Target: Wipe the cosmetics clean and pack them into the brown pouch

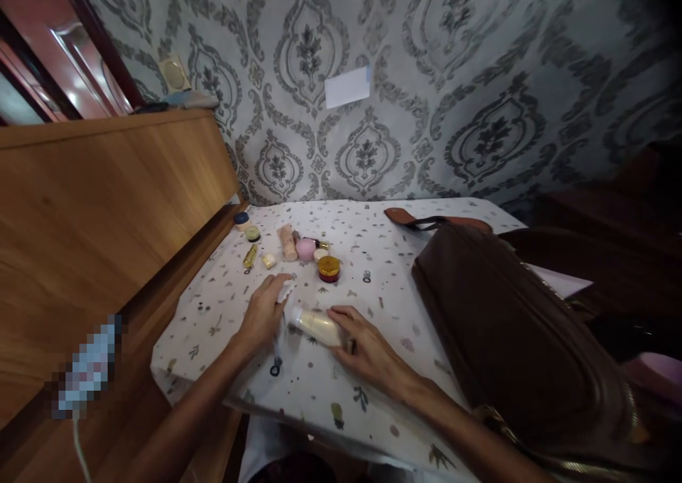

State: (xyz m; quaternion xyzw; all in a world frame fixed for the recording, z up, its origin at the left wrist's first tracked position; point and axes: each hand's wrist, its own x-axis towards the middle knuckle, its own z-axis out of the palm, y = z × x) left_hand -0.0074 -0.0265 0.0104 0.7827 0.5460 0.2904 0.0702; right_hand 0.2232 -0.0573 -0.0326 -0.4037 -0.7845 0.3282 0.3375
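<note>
My right hand [365, 344] is closed around the lower end of a pale yellow squeeze tube [317, 327] with a whitish cap. The tube lies tilted just above the tablecloth, its cap end pointing left towards my other hand. In my left hand [263, 309], the fingers pinch a small white piece that looks like tissue [286, 291]. Beyond the hands stand an amber-lidded jar [329, 269], a pink rounded item [305, 249] and a peach tube [288, 243]. A gold tube [250, 256] and a small cream-coloured piece [268, 261] lie further left.
A big dark brown bag [501, 327] with a strap [437, 221] fills the table's right side. Near the back left corner are a dark-lidded jar [241, 220] and a greenish jar [252, 234]. A wooden cabinet [117, 206] borders the left; a patterned wall rises behind.
</note>
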